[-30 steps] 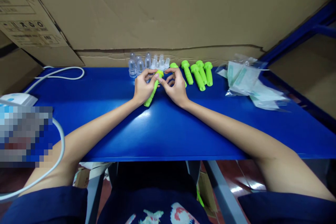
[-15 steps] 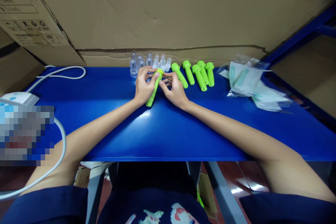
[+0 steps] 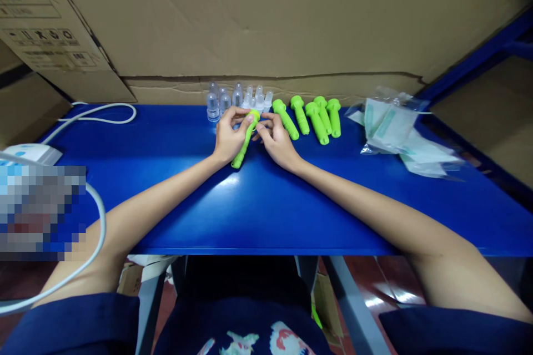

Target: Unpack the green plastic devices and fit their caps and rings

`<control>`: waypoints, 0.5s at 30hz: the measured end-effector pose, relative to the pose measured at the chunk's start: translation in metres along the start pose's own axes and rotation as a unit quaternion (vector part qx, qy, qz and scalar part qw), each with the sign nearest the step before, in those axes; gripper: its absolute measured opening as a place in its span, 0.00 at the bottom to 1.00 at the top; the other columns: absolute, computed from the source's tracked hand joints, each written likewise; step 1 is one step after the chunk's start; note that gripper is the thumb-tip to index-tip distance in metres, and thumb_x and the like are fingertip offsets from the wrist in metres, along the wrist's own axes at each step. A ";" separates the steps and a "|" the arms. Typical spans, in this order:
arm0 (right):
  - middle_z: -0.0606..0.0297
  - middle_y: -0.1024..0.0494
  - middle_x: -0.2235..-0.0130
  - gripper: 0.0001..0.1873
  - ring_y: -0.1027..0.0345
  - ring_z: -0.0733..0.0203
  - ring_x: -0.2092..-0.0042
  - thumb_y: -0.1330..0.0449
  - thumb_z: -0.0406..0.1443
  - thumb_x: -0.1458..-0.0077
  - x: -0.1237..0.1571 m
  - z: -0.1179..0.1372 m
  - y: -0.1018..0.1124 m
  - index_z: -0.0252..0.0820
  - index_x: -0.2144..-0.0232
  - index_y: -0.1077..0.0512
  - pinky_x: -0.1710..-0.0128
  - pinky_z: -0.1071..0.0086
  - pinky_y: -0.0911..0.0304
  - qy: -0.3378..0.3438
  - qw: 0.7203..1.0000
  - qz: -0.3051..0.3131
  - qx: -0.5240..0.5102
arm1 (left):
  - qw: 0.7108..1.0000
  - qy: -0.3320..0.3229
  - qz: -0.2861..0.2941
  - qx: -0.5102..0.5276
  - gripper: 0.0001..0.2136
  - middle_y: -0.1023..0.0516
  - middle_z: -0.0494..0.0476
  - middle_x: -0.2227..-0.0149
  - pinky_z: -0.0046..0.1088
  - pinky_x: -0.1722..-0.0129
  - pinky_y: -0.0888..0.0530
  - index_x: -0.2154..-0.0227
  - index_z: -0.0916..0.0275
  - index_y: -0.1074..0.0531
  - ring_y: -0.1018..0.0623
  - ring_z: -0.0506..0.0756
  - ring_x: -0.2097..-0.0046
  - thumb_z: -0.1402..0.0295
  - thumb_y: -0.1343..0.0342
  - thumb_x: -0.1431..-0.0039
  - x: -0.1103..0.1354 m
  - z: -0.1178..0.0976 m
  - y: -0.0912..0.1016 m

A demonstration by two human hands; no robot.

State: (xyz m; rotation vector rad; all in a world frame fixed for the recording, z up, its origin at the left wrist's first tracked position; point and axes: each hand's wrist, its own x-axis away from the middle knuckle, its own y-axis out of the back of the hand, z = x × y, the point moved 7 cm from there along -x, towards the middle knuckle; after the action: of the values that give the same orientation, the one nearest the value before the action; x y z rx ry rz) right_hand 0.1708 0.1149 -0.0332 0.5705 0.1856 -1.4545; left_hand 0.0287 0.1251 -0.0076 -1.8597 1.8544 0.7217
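A bright green plastic handle [image 3: 241, 156], torch-shaped with ridges and a wider head, is tilted above the blue table. My left hand [image 3: 229, 136] is closed on it near the head, thumb on top. At the right side of that head, my right hand [image 3: 278, 141] has its thumb and forefinger curled in against it; the exact contact is partly hidden. Behind my hands stand several clear plastic caps [image 3: 212, 106] and several smaller whitish translucent caps [image 3: 260, 101]. More green handles [image 3: 318, 125] of the same shape lie to the right of my right hand.
Clear plastic bags with pale green-white packets [image 3: 389, 125] lie on the right of the blue table [image 3: 266, 216]. White cable [image 3: 120, 113] and a white device [image 3: 33, 153] are on the left. A cardboard wall [image 3: 258, 22] closes off the back.
My right thumb and fingers have shifted slightly around the handle's head. The left hand keeps its hold, and the things on the table stay where they were.
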 end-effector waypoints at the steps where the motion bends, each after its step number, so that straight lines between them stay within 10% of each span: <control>1: 0.62 0.23 0.57 0.26 0.26 0.62 0.65 0.44 0.57 0.38 0.000 -0.001 0.000 0.48 0.50 0.41 0.62 0.62 0.28 -0.002 1.000 0.002 -0.001 | 1.000 -0.002 -0.004 -0.001 0.22 0.20 0.60 0.57 0.33 0.52 0.21 0.61 0.61 0.27 0.18 0.55 0.55 0.44 0.40 0.42 0.000 0.000 0.000; 15: 0.61 0.20 0.64 0.31 0.23 0.57 0.61 0.53 0.61 0.35 0.001 0.015 -0.001 0.41 0.56 0.29 0.54 0.60 0.31 -0.013 0.998 0.038 0.053 | 1.000 -0.021 0.002 -0.010 0.22 0.22 0.58 0.61 0.34 0.53 0.22 0.64 0.60 0.29 0.19 0.54 0.58 0.44 0.39 0.43 -0.001 0.005 0.000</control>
State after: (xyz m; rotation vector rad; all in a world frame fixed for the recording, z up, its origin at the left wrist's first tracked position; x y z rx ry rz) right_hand 0.1671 0.1069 -0.0213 0.6372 0.0651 -1.4033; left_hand 0.0282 0.1289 -0.0106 -1.8390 1.8311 0.7767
